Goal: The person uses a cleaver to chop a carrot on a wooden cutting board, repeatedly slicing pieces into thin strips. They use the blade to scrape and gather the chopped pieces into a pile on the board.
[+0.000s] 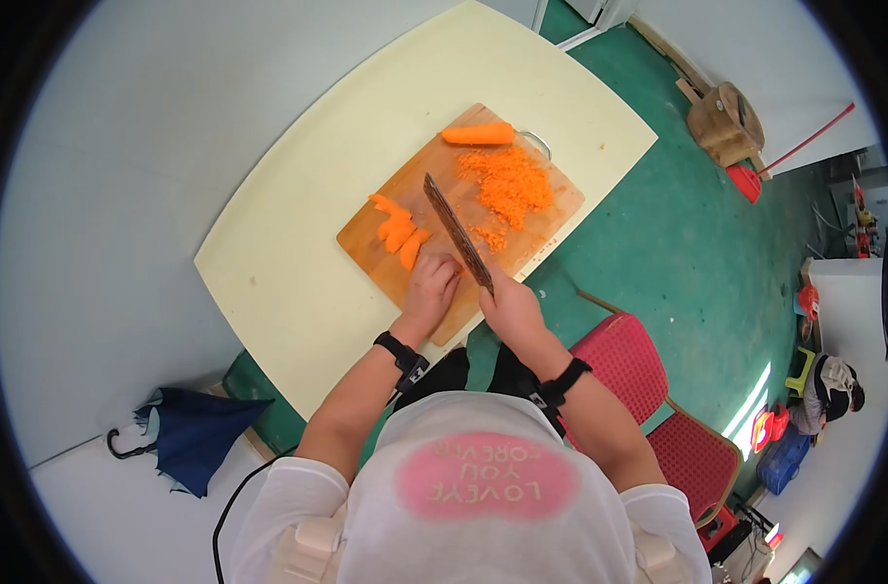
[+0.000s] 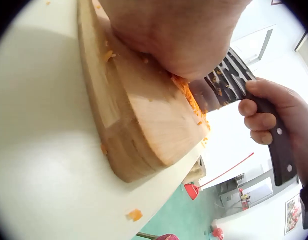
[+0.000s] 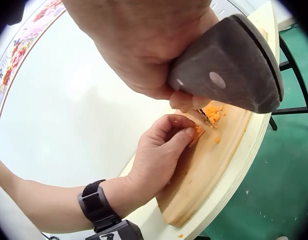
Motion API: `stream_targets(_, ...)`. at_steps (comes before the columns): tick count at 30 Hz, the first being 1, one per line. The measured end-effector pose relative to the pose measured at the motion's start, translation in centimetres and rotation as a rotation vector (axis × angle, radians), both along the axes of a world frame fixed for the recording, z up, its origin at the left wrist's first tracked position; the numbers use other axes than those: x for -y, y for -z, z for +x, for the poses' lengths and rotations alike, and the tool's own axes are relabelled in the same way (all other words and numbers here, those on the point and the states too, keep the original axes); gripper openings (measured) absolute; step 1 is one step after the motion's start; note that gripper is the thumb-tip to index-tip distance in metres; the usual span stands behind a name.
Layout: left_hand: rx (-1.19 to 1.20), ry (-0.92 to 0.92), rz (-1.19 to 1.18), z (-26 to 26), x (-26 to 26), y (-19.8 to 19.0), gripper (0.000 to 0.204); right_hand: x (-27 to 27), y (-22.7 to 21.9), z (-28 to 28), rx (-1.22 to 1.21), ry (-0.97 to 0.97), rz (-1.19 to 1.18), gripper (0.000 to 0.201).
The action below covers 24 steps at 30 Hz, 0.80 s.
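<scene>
Orange carrot lies in several forms on a tan rectangular wooden cutting board (image 1: 385, 271), which rests at an angle on a pale yellow table with curved edges (image 1: 308, 214). Looking down from the head, we find a thick, peeled carrot length (image 1: 478, 133) across the board's far end, near its curved metal handle (image 1: 538, 142). Toward the right side spreads a loose heap of finely chopped carrot (image 1: 512, 185), with a smaller scatter of chopped bits (image 1: 489, 237) just nearer to us; toward the left lies a row of flat carrot slices (image 1: 398, 232). Between slices and heap runs a broad knife with a dark, streaked blade (image 1: 452, 226), tip pointing away. The right hand (image 1: 512, 307) wraps its fingers firmly around the knife's black riveted handle (image 2: 280, 152). Beside it, the left hand (image 1: 432, 290) is mostly closed, thumb and bent fingers pinching a small carrot piece (image 3: 196, 135) at the board's near end. Whether the cutting edge touches that piece, we cannot tell. Both wrists wear black straps (image 1: 402, 360). Around the table we notice green floor (image 1: 677, 263), red chairs (image 1: 624, 365) and a dark blue umbrella (image 1: 205, 438).
</scene>
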<state>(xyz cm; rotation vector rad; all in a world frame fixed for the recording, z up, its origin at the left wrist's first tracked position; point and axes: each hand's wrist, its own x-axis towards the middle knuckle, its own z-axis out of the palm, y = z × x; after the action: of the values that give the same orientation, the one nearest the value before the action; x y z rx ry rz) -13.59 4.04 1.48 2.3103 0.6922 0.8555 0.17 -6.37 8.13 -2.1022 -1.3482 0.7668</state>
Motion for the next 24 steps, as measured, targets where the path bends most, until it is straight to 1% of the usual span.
stream_targets(3, -0.004, -0.013, -0.011, 0.0, 0.1, 0.2, 0.018, 1.4, -1.1, -0.6, 0.002, -0.019, 0.015, 0.031)
stream_targets(6, -0.019, -0.002, -0.009, 0.0, 0.0, 0.1, 0.018, 1.7, -0.6, -1.4, 0.004, 0.013, -0.007, 0.029)
stream_targets(9, 0.000, 0.013, 0.012, 0.2, -0.2, 0.1, 0.017, 1.2, 0.0, -1.7, -0.035, 0.029, 0.017, 0.027)
stream_targets(11, 0.012, 0.017, 0.020, 0.1, -0.1, 0.0, 0.017, 0.0, 1.3, -1.6, -0.026, 0.025, 0.006, 0.026)
stream_targets(13, -0.031, 0.044, 0.035, 0.0, -0.3, -0.2, 0.017, -0.7, 1.2, -1.2, -0.009, 0.019, 0.013, 0.026)
stream_targets(14, -0.025, 0.041, 0.049, 0.0, -0.3, -0.4, 0.017, -1.0, 1.0, -1.1, -0.030, 0.038, 0.056, 0.025)
stream_targets(16, -0.002, 0.052, -0.011, -0.2, -0.3, -0.9, 0.016, -1.4, 0.3, -0.9, -0.049, 0.054, 0.113, 0.025)
stream_targets(17, -0.013, 0.029, -0.052, -0.4, -0.2, -0.4, 0.016, -0.7, 0.0, -0.8, -0.042, 0.073, 0.098, 0.025)
stream_targets(19, 0.001, 0.017, -0.033, -0.5, -0.1, 0.1, 0.016, 0.5, -0.6, -1.1, -0.035, 0.097, 0.070, 0.024)
stream_targets(21, 0.023, 0.005, -0.014, -0.4, 0.1, 0.4, 0.016, 1.2, -0.9, -1.2, -0.036, 0.039, 0.042, 0.027)
stream_targets(24, -0.011, 0.013, -0.009, -0.5, -0.2, 0.2, 0.016, 1.8, 0.1, -1.9, -0.038, 0.027, 0.061, 0.029)
